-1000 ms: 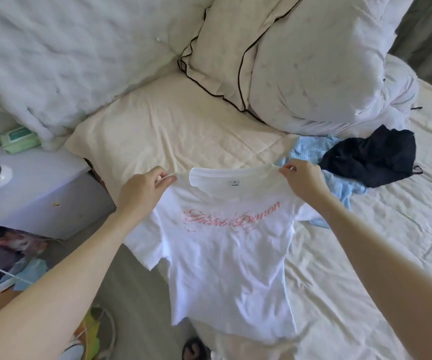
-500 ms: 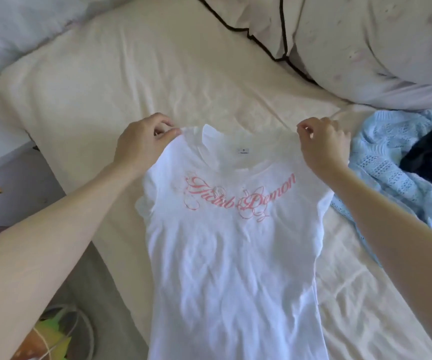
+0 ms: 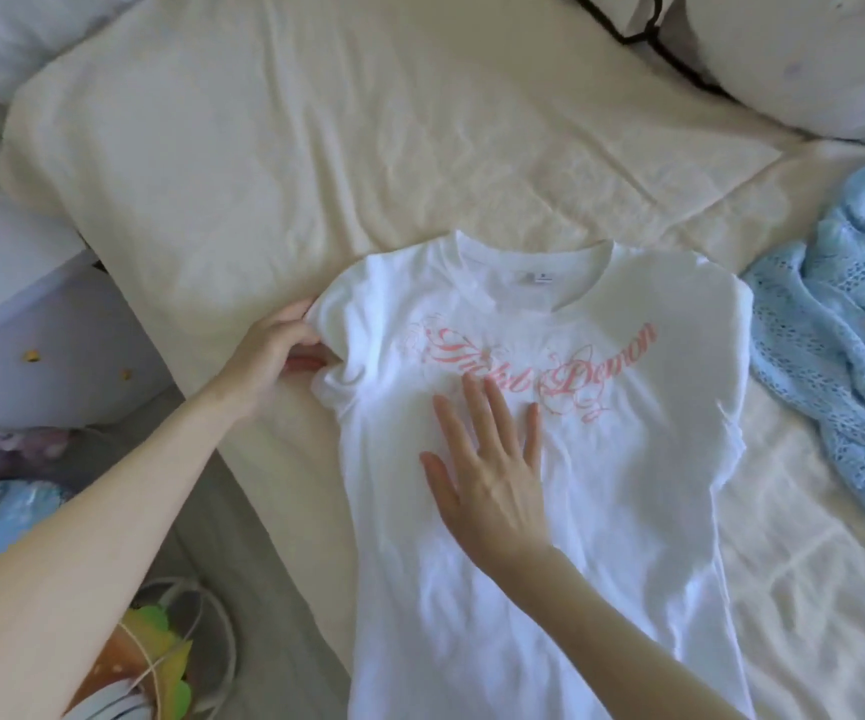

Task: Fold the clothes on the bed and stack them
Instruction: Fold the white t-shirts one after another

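While the white T-shirt (image 3: 601,459) lies face up on the bed (image 3: 316,163), my right hand (image 3: 492,475) presses flat on its chest, fingers straight, holding nothing. My left hand (image 3: 274,356) pinches the bunched sleeve; I'd tug it smooth before folding, avoiding the blue knit (image 3: 846,345).

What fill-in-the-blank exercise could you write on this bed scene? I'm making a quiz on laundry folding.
1. The white T-shirt lies flat with its lettering facing ____.
2. The right hand lies ____ on the shirt's chest.
3. The left hand grips the shirt's ____.
4. The knitted garment beside the shirt is light ____.

Missing words: up; flat; sleeve; blue
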`<control>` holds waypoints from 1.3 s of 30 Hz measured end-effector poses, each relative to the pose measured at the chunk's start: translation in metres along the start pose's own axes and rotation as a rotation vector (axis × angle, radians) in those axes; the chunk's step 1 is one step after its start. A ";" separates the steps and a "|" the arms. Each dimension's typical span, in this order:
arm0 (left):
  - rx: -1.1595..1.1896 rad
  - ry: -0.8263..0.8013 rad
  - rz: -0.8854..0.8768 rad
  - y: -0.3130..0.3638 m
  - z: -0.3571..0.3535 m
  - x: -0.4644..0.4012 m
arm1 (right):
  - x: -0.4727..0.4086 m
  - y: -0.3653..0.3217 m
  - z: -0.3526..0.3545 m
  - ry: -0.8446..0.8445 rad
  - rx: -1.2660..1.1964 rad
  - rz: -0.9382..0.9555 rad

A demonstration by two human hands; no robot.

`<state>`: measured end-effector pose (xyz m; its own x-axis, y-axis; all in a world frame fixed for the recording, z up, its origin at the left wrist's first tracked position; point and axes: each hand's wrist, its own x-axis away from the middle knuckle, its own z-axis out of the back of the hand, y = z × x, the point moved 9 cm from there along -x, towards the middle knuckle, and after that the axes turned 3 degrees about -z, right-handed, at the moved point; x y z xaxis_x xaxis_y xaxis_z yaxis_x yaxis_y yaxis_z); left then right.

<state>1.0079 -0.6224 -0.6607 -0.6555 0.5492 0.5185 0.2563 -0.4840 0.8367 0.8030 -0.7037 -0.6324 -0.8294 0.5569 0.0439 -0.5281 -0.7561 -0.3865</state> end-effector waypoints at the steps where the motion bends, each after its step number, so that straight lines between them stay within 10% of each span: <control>1: -0.020 -0.064 -0.015 0.005 -0.004 -0.002 | 0.005 -0.003 -0.006 -0.025 0.012 0.000; 12: -0.860 0.115 -0.347 0.081 0.031 -0.015 | 0.008 -0.009 -0.029 -0.159 0.124 -0.051; 19: -0.102 -0.022 0.186 -0.005 0.046 -0.003 | 0.006 -0.009 -0.032 -0.163 0.150 -0.065; 28: -0.250 0.280 -0.054 0.054 0.043 0.015 | 0.006 -0.003 -0.039 -0.291 0.007 -0.080; 34: 0.044 -0.365 -0.180 0.085 -0.081 0.075 | 0.018 0.053 0.004 -0.102 -1.035 -0.663; 39: -0.219 0.304 -0.135 0.035 -0.004 0.062 | -0.005 0.076 0.026 -0.030 -0.844 -0.694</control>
<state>0.9733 -0.6085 -0.6002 -0.8617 0.4070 0.3030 0.0172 -0.5734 0.8191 0.7619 -0.7731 -0.6377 -0.4090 0.7539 0.5142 -0.5970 0.2051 -0.7756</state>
